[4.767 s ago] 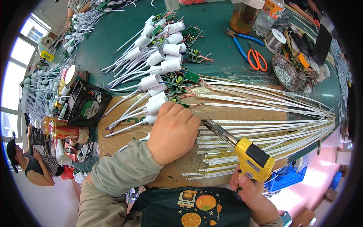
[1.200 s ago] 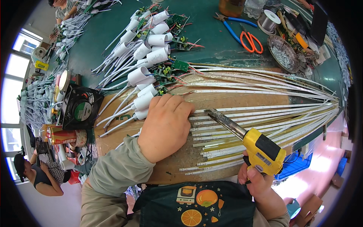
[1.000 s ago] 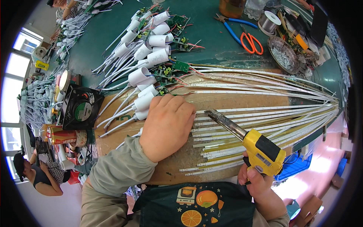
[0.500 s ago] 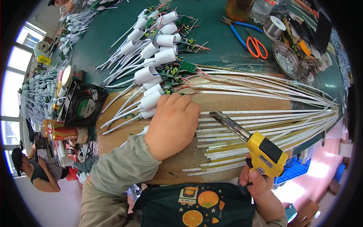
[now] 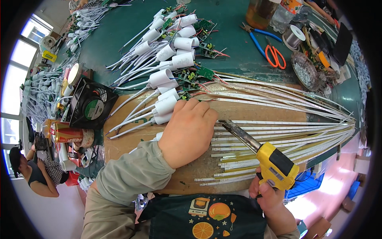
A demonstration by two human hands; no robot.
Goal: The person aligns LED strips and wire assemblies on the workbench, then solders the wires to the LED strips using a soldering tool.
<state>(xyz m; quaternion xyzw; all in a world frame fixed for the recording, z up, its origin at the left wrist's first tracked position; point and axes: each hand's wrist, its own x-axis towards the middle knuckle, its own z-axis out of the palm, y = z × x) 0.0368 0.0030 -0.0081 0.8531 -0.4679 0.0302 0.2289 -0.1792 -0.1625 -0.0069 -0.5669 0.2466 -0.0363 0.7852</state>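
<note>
Closest, dark printed apron (image 5: 209, 215) at table edge. Right hand (image 5: 268, 195) is wrapped round the grip of a yellow soldering gun (image 5: 277, 165), metal tip angled up-left, just beside the left hand. LED strips (image 5: 234, 163) fan over cardboard (image 5: 246, 112), ends near the tip. Left hand (image 5: 191, 131): fingers curled and bunched by the white housings (image 5: 166, 104); fingertips hidden, can't tell what they hold. Black fan (image 5: 93, 105) left of housings. Farther: green circuit boards (image 5: 206, 72) with red wires, orange-handled scissors (image 5: 273, 48), blue-handled pliers (image 5: 256, 42), solder spool (image 5: 293, 36).
</note>
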